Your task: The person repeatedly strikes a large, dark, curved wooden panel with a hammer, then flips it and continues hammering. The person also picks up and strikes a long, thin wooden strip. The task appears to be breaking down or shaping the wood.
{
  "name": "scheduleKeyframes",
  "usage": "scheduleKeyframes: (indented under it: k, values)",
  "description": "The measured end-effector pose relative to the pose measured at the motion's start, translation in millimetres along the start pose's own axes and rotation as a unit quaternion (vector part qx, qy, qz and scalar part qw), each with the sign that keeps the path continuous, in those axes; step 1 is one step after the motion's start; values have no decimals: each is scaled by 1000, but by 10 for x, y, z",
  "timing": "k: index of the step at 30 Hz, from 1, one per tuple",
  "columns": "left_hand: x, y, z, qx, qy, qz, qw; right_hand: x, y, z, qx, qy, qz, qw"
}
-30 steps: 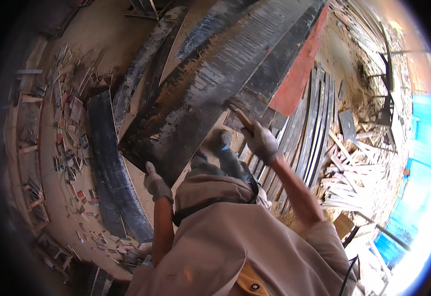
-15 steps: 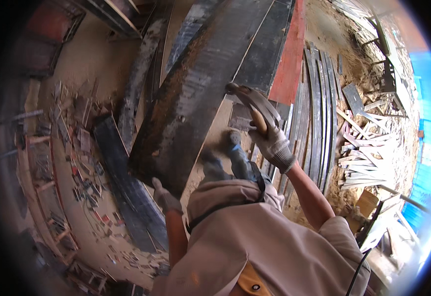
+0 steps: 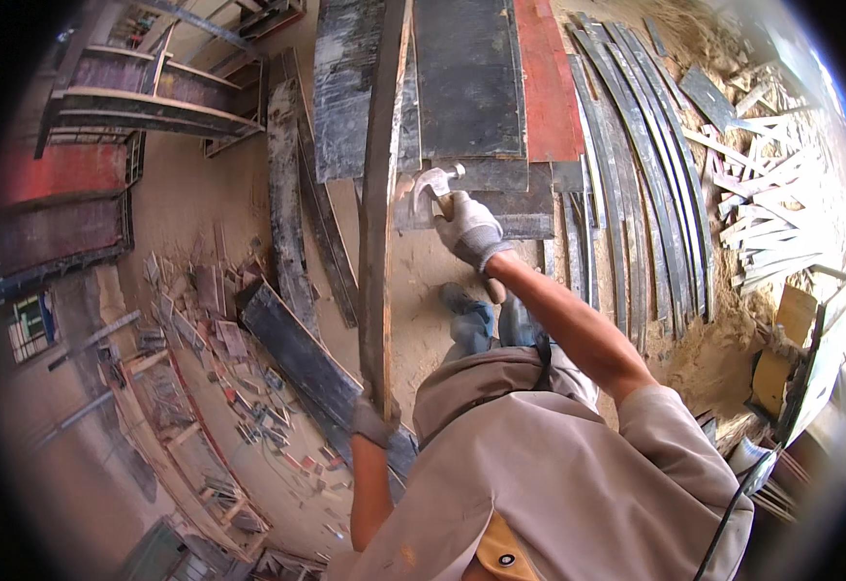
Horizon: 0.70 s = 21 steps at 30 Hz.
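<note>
A: What is the left hand [image 3: 372, 422] doing?

B: It wears a grey work glove and is closed around the near end of a long, narrow, weathered wooden plank [image 3: 380, 203]. The plank stands on edge and runs from that hand away to the far side of the scene, left of centre.

A: And the right hand [image 3: 469, 232]?

B: Also in a pale grey glove, wrapped tightly around the wooden handle of a steel claw hammer [image 3: 439, 184]. The hammer's head is just to the right of the plank, about halfway along it; whether it touches the wood I cannot tell.

A: What lies under all that?

B: Wide, dark, stained formwork boards [image 3: 466, 77] lie flat on the sandy ground [image 3: 195, 203] beyond the hammer, with a red panel [image 3: 547, 87] alongside them on the right. Further right is a row of thin, curved, grey slats [image 3: 636, 184], then a heap of pale wood offcuts [image 3: 781, 203]. To the left, near the person, a dark curved board [image 3: 292, 353] lies among small scattered scraps [image 3: 219, 329].
</note>
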<state>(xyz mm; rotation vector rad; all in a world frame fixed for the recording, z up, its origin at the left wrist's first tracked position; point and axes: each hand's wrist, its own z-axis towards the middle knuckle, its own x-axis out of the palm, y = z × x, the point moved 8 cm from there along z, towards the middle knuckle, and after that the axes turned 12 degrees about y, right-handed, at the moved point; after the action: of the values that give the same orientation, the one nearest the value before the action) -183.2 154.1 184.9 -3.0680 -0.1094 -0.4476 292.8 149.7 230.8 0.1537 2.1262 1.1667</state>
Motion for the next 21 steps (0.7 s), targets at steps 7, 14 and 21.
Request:
scheduleKeyframes:
  k: [7,14,21]
  values:
    - [193,259,-42,-47,-4,-58,997,404,-48,89,12,34,19,999]
    - [328,331,-164,-51,-8,-86,995,466,-111,31,45,16,14,999]
    - [152,418,-91,-49,-32,-55,997,345,-140,18,-4,44,-24,999]
